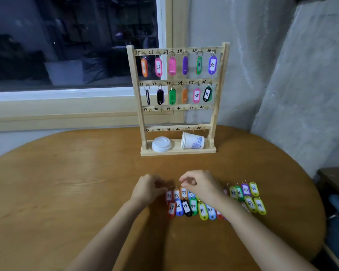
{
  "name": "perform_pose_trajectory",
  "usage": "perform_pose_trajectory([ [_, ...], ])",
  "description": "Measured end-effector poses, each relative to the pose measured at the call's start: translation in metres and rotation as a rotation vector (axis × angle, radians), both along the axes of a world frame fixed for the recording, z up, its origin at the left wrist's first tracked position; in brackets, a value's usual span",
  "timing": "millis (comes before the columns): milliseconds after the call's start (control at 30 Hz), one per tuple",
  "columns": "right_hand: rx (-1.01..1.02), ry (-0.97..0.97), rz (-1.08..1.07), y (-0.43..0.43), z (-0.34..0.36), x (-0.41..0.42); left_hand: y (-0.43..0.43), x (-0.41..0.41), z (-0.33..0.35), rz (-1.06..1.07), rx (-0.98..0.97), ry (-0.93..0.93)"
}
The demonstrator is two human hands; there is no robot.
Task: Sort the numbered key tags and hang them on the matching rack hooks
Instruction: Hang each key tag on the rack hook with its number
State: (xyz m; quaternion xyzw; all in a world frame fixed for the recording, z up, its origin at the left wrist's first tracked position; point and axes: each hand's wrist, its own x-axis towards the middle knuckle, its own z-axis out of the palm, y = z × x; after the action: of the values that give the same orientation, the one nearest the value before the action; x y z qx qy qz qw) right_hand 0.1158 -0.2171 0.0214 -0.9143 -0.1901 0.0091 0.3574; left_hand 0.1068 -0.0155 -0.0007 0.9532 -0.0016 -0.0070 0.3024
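A dim room: a dark window (pixel 67 45) fills the upper left, a rough grey wall (pixel 262 75) the right. In front of them stands a round wooden bench (pixel 67 182).

This is the single head view, looking down over both forearms. At the back of the bench a wooden rack (pixel 216 106) stands upright with four numbered rails. The top two rails, 25 to 30 and 31 to 36, each carry six coloured hanging tags (pixel 158 67). The third rail (pixel 176 108), marked 37 to 42, and the fourth rail (pixel 176 128), marked 43 to 48, have bare hooks. A white lid (pixel 161 144) and a tipped paper cup (pixel 192 140) lie on the rack's base.

The remaining key tags (pixel 202 210) lie in two rows on the bench near the person, in rising number order from left to right. The left hand (pixel 148 189) and right hand (pixel 200 184) hover close together over the left end of these rows, by a 37 tag (pixel 169 196). Both have curled fingers. Blur hides whether either one pinches a ring.

Sorting looks done and hanging about half finished. The next move probably calls for lifting a 37 tag by its ring and carrying it to the first hook of the third rail.
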Motion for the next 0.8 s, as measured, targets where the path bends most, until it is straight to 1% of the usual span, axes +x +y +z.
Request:
perform_pose_trajectory([
  [167, -0.127, -0.040, 0.032, 0.011, -0.007, -0.014, -0.006, -0.002, -0.006, 0.004, -0.018, -0.022],
  [333, -0.182, -0.031, 0.076, 0.019, -0.010, -0.020, -0.009, 0.000, -0.009, 0.000, -0.035, -0.045],
  [533, -0.295, -0.029, 0.136, 0.032, -0.010, -0.022, -0.001, 0.002, -0.010, -0.003, -0.086, -0.077],
  [633, -0.300, -0.022, 0.124, 0.035, -0.011, -0.023, 0.003, 0.002, -0.011, -0.010, -0.099, -0.073],
  [800, -0.243, -0.026, 0.089, 0.038, -0.009, -0.022, 0.011, 0.002, -0.009, 0.024, -0.129, -0.083],
])
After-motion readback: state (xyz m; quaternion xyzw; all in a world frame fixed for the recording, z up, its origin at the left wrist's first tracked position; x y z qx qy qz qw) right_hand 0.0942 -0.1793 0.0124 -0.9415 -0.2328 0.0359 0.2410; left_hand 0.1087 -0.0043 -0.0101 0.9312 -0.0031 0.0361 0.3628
